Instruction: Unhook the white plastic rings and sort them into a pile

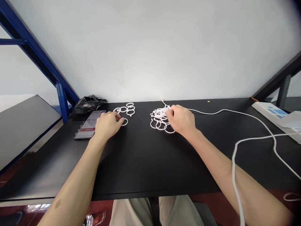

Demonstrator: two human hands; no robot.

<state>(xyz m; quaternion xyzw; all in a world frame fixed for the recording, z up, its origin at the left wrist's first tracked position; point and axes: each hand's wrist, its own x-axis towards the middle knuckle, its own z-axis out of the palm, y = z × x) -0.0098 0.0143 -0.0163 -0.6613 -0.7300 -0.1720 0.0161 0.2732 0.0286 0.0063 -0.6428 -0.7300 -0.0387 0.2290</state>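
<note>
On the black tabletop (141, 157) lie thin white plastic rings with small eyelets, in two groups. My left hand (109, 124) is closed at the left group, thumb and fingers at the edge of a single white ring (126, 123) lying flat. Just beyond it, several more white rings (130, 104) lie loosely together. My right hand (181, 118) bends over the larger tangled pile of white rings (160, 113), its fingers pinched at the pile's right side. The fingertips there are partly hidden, and which ring they grip is unclear.
A phone (88, 127) showing a timer lies left of my left hand, with a black plastic bag (88, 102) behind it. White cords (223, 110) run across the right side, one over my right forearm. A white box (275, 116) stands at the right, and a pale wall (150, 56) rises behind.
</note>
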